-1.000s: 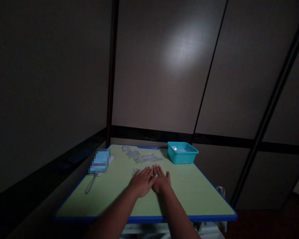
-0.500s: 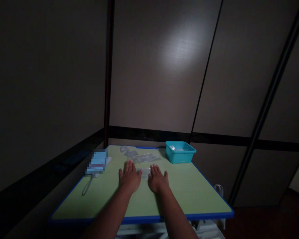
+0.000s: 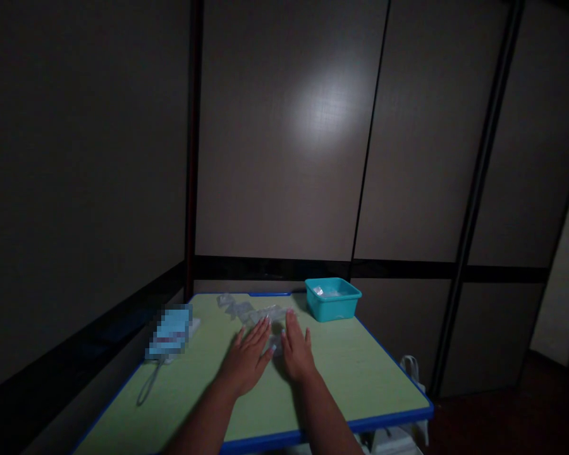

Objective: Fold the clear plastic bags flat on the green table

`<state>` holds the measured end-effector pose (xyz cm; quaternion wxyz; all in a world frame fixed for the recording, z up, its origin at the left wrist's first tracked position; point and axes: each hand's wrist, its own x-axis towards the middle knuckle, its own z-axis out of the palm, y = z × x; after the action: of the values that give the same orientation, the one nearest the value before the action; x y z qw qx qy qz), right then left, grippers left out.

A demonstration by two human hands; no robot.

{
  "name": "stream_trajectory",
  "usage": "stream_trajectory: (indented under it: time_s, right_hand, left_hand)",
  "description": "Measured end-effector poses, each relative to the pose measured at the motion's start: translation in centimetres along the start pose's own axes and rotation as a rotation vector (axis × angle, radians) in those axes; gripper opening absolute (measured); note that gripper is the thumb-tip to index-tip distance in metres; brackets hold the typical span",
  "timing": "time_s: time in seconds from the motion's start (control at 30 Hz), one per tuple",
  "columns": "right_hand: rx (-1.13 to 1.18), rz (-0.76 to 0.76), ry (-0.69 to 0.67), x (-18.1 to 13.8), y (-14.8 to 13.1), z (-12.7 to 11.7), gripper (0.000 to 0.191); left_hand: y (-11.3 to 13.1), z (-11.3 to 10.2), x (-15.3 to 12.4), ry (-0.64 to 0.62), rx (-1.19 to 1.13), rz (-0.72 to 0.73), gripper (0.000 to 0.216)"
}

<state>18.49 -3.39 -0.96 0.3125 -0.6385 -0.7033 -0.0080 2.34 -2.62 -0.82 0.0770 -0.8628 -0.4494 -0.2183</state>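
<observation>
My left hand (image 3: pixel 247 360) is over the middle of the green table, fingers stretched out and pointing forward. My right hand (image 3: pixel 296 347) is beside it, a narrow gap between the two, its fingers also straight and the thumb side turned inward. In that gap lies a small clear plastic bag (image 3: pixel 277 345), partly hidden by the hands. Just beyond the fingertips are more clear plastic bags (image 3: pixel 237 309), crumpled and overlapping in a loose row. Whether my fingers touch any of the plastic, I cannot tell.
A turquoise basket (image 3: pixel 334 308) with clear plastic in it stands at the table's back right. At the left edge lies a blurred blue item (image 3: pixel 171 332) with a looped strap (image 3: pixel 148 385). The table (image 3: pixel 360 379) has a blue rim. Dark panelled walls enclose the back and left.
Both hands have lifted from lying flat over the small bag and tilted, palms turning toward each other. The fingers now reach closer to the row of bags. The view has shifted slightly.
</observation>
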Motion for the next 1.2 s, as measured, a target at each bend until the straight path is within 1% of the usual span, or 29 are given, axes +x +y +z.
stream_trajectory:
  time_s: [0.07, 0.1, 0.13, 0.27, 0.33, 0.37, 0.4, 0.43, 0.47, 0.53, 0.6, 0.67, 0.77, 0.83, 0.9, 0.97, 1.0, 1.07, 1.1, 1.2]
  right_hand:
    - [-0.044, -0.114, -0.211, -0.1, -0.1, 0.7, 0.051]
    - [-0.07, -0.143, -0.273, -0.1, -0.2, 0.9, 0.051]
    - [-0.095, -0.152, -0.308, -0.2, -0.3, 1.0, 0.051]
    - [-0.163, -0.121, -0.368, -0.2, -0.8, 0.8, 0.052]
    - [-0.19, -0.111, -0.385, -0.3, -1.1, 0.6, 0.053]
    - [-0.198, -0.097, -0.379, -0.3, -1.2, 0.5, 0.054]
    - [-0.202, -0.066, -0.349, -0.2, -1.2, 0.3, 0.055]
    - [-0.201, -0.016, -0.291, -0.2, -1.2, 0.1, 0.056]
    - [-0.196, 0.052, -0.204, -0.2, -1.2, -0.2, 0.057]
    - [-0.185, 0.214, 0.017, -0.1, -1.0, -1.0, 0.059]
    - [-0.179, 0.339, 0.207, 0.0, -0.7, -1.9, 0.059]
    - [-0.173, 0.386, 0.302, -0.1, -0.4, -2.6, 0.059]
    - [-0.162, 0.358, 0.323, -0.1, -0.5, -2.9, 0.059]
    - [-0.163, 0.306, 0.284, -0.1, -0.7, -2.6, 0.059]
    - [-0.17, 0.218, 0.166, -0.1, -0.8, -2.0, 0.058]
    - [-0.176, 0.07, -0.03, -0.1, -0.9, -1.1, 0.055]
    - [-0.175, -0.01, -0.128, -0.2, -0.8, -0.7, 0.054]
    - [-0.171, -0.116, -0.272, -0.2, -0.8, 0.1, 0.051]
    - [-0.171, -0.133, -0.311, -0.2, -0.8, 0.3, 0.051]
    - [-0.201, -0.113, -0.376, 0.0, -0.8, 0.6, 0.051]
  left_hand:
    - [0.0, 0.5, -0.1, -0.156, -0.039, -0.101, 0.057]
    - [-0.1, 0.8, -0.2, -0.205, -0.049, -0.145, 0.059]
    - [-0.1, 1.0, -0.2, -0.238, -0.052, -0.178, 0.06]
    - [-0.1, 1.4, 0.0, -0.262, -0.016, -0.263, 0.063]
    - [-0.1, 1.3, 0.1, -0.248, 0.023, -0.348, 0.068]
    - [-0.1, 1.0, 0.1, -0.22, 0.05, -0.413, 0.07]
    - [-0.2, 0.7, 0.1, -0.172, 0.083, -0.482, 0.071]
    - [-0.2, 0.3, 0.1, -0.099, 0.122, -0.54, 0.07]
    - [-0.3, -0.2, 0.1, -0.006, 0.162, -0.574, 0.068]
    - [-0.2, -1.3, 0.1, 0.187, 0.23, -0.551, 0.063]
    - [0.0, -2.2, 0.2, 0.307, 0.253, -0.475, 0.06]
    - [0.5, -2.7, 0.3, 0.345, 0.24, -0.398, 0.06]
    - [1.2, -2.6, 0.5, 0.317, 0.207, -0.276, 0.062]
    - [1.4, -2.1, 0.5, 0.263, 0.183, -0.185, 0.063]
    - [1.1, -1.2, 0.3, 0.149, 0.138, -0.13, 0.061]
    - [0.5, -0.2, 0.1, -0.015, 0.075, -0.173, 0.057]
    - [0.2, 0.3, 0.1, -0.094, 0.047, -0.236, 0.056]
    - [-0.4, 1.0, 0.0, -0.187, 0.03, -0.333, 0.057]
    - [-0.6, 1.3, 0.0, -0.218, 0.028, -0.356, 0.056]
    - [-0.8, 1.6, 0.0, -0.253, 0.028, -0.384, 0.055]
